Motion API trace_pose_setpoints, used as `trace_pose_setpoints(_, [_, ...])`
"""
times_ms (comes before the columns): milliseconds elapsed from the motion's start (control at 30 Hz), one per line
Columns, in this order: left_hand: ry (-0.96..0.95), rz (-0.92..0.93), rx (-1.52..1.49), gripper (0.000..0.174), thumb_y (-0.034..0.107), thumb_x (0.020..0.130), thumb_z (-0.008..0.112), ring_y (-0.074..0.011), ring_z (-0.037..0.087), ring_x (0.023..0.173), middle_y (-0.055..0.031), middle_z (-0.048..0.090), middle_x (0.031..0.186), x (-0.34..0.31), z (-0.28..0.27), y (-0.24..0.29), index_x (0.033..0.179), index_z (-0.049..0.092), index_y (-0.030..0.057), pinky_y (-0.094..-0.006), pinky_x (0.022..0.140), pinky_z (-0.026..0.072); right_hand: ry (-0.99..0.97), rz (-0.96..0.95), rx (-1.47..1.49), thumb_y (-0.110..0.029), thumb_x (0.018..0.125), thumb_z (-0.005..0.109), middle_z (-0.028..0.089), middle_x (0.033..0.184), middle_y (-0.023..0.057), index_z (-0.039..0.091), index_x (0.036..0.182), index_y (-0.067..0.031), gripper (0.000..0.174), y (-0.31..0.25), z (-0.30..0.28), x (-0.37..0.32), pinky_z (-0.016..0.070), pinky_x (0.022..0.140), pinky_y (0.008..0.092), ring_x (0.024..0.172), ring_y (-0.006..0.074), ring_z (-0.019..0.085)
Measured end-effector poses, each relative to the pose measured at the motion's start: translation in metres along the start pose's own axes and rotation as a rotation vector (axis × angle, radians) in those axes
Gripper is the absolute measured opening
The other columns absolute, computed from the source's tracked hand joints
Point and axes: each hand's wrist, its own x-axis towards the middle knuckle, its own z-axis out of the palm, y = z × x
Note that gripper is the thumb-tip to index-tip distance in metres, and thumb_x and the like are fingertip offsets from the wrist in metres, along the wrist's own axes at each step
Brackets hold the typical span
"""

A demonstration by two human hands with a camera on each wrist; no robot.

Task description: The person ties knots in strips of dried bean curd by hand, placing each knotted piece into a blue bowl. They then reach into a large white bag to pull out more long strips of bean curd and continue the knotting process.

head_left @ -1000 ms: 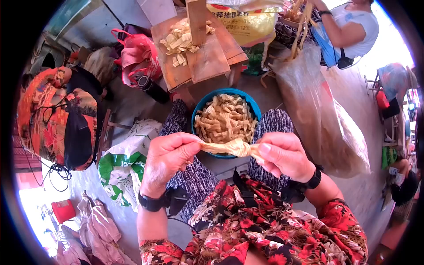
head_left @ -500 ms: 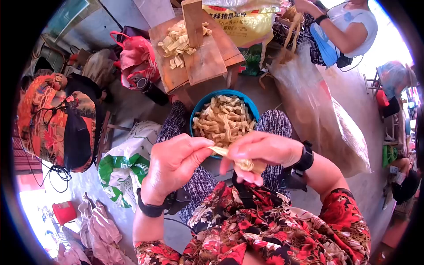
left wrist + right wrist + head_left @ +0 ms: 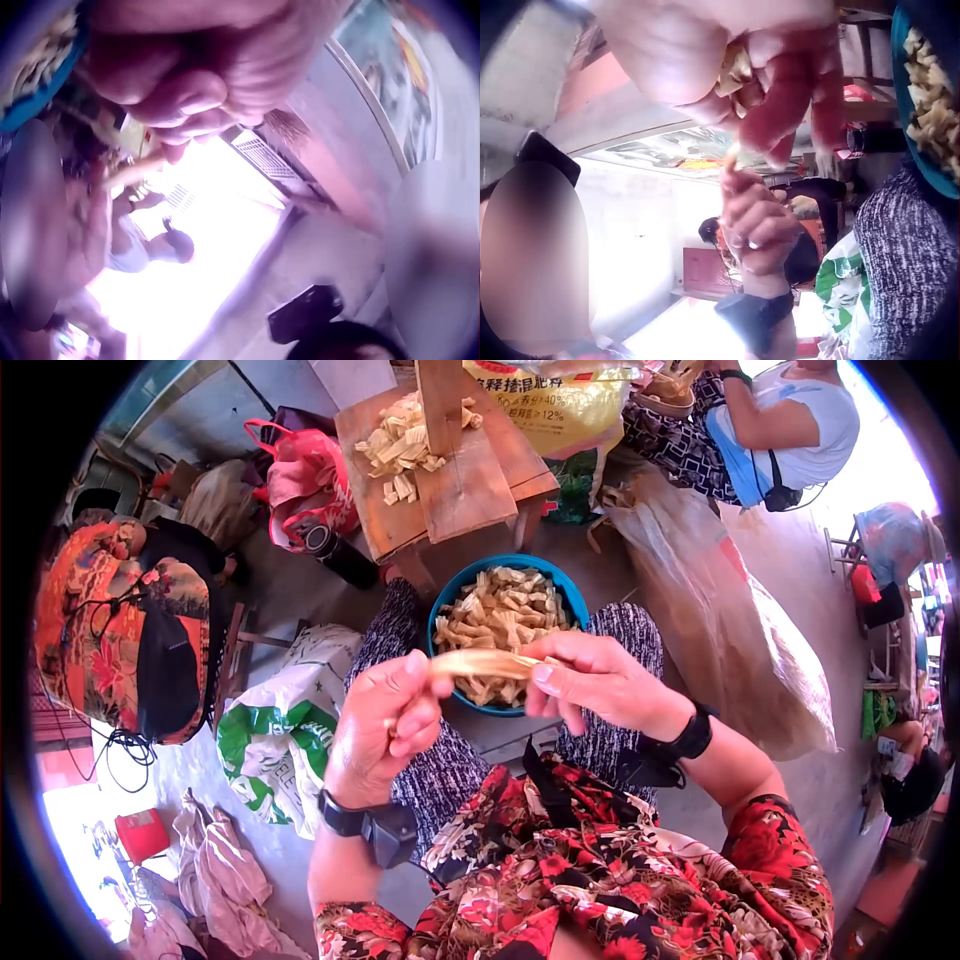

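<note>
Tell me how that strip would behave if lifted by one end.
The strip would likely be floppy: it bows slightly between the left hand and the right hand. It may feel light, since it looks thin. It probably wouldn't roll, as the right wrist view shows it bunched into uneven folds.

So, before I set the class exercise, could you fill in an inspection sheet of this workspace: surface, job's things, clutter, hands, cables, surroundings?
Surface: wooden stand, loose offcuts piled beside its upright post.
Job's things: pale strip; blue basin heaped with short pieces.
Clutter: pink bag, black flask, green-and-white bag, translucent sack.
Hands: right hand pinches the pale strip; left hand holds its other end.
Cables: black cables looped near orange patterned fabric.
Surroundings: another person in a white top; red container.
</note>
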Motion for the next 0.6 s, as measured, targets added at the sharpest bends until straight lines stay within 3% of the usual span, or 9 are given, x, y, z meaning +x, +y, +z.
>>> trace_pose_setpoints(100, [-0.144,0.096,-0.145,0.036,0.019,0.093,0.047,-0.0027,0.032,0.039,0.0024,0.045,0.059,-0.003,0.019,-0.008,0.118,0.049,-0.0071,-0.0167,0.038,0.0254,0.124,-0.111,-0.117,-0.014,0.091,0.051,0.062,0.08,0.0022,0.056,0.109,-0.0018,0.023,0.013,0.011,0.006,0.0407,0.051,0.0195,0.057,0.0063,0.052])
trace_pose_setpoints(167, [-0.055,0.056,0.316,0.038,0.013,0.093,0.045,-0.0048,0.043,0.051,0.0011,0.053,0.071,-0.01,0.039,-0.004,0.129,0.045,0.0008,-0.0176,0.045,0.0352,0.185,-0.264,-0.322,-0.013,0.089,0.053,0.061,0.08,0.002,0.056,0.11,-0.0018,0.023,0.024,0.015,0.011,0.0403,0.053,0.0206,0.062,0.007,0.052])
trace_pose_setpoints(233, [-0.027,0.504,0.843,0.038,0.012,0.093,0.044,-0.0129,0.052,0.057,-0.0032,0.057,0.077,0.005,0.034,-0.04,0.13,0.046,0.0028,-0.024,0.05,0.0433,0.134,-0.233,-0.269,-0.013,0.087,0.057,0.059,0.079,-0.0001,0.056,0.105,-0.002,0.021,0.02,0.016,0.01,0.0399,0.056,0.0218,0.067,0.0075,0.051])
trace_pose_setpoints(267, [-0.014,0.787,1.18,0.041,0.01,0.089,0.053,-0.0183,0.061,0.069,-0.0082,0.062,0.087,0.015,0.023,-0.048,0.127,0.045,-0.0019,-0.0293,0.058,0.0488,0.096,-0.194,-0.169,-0.014,0.087,0.057,0.058,0.079,-0.0008,0.057,0.103,-0.0023,0.02,0.02,0.015,0.008,0.0398,0.055,0.0217,0.066,0.007,0.051])
trace_pose_setpoints(367, [0.051,0.502,1.649,0.038,0.005,0.089,0.052,-0.0218,0.063,0.073,-0.0132,0.063,0.091,0.001,0.046,-0.032,0.126,0.048,0.0011,-0.0315,0.061,0.0506,0.044,-0.053,0.115,-0.023,0.091,0.054,0.056,0.077,-0.0033,0.057,0.096,-0.0034,0.02,0.01,0.02,0.002,0.0397,0.053,0.0208,0.065,0.0037,0.049])
trace_pose_setpoints(400, [0.048,0.495,1.624,0.035,0.001,0.087,0.053,-0.0208,0.064,0.074,-0.0153,0.063,0.093,0.001,0.05,-0.034,0.122,0.052,0.0018,-0.0301,0.061,0.052,0.066,-0.023,0.103,-0.025,0.092,0.052,0.056,0.077,-0.0034,0.057,0.096,-0.0035,0.022,0.008,0.023,0.001,0.0396,0.052,0.0204,0.064,0.0032,0.049])
trace_pose_setpoints(500, [0.018,0.757,1.282,0.041,0.003,0.08,0.056,-0.0307,0.063,0.074,-0.0149,0.064,0.088,0.007,0.039,-0.047,0.121,0.051,0.0022,-0.0365,0.061,0.0515,0.126,-0.059,0.173,-0.028,0.095,0.045,0.053,0.072,-0.0035,0.057,0.098,-0.0041,0.027,0.015,0.024,-0.003,0.0399,0.049,0.0187,0.057,0.0027,0.047])
trace_pose_setpoints(533, [0.029,0.863,1.21,0.035,0.006,0.084,0.058,-0.0242,0.064,0.069,-0.0108,0.065,0.085,0.006,0.04,-0.046,0.118,0.054,0.0004,-0.0312,0.059,0.0517,0.145,-0.089,0.196,-0.027,0.095,0.045,0.051,0.069,-0.0037,0.057,0.099,-0.0044,0.026,0.016,0.025,-0.004,0.0404,0.049,0.0187,0.055,0.0024,0.045])
trace_pose_setpoints(600, [0.106,0.559,0.846,0.031,0.01,0.086,0.059,-0.0183,0.063,0.067,-0.008,0.065,0.085,-0.007,0.043,-0.042,0.115,0.056,-0.0006,-0.0272,0.06,0.0511,0.174,-0.147,0.176,-0.024,0.094,0.044,0.047,0.064,-0.0038,0.056,0.097,-0.0046,0.023,0.02,0.024,-0.005,0.0377,0.046,0.0184,0.051,0.0025,0.04])
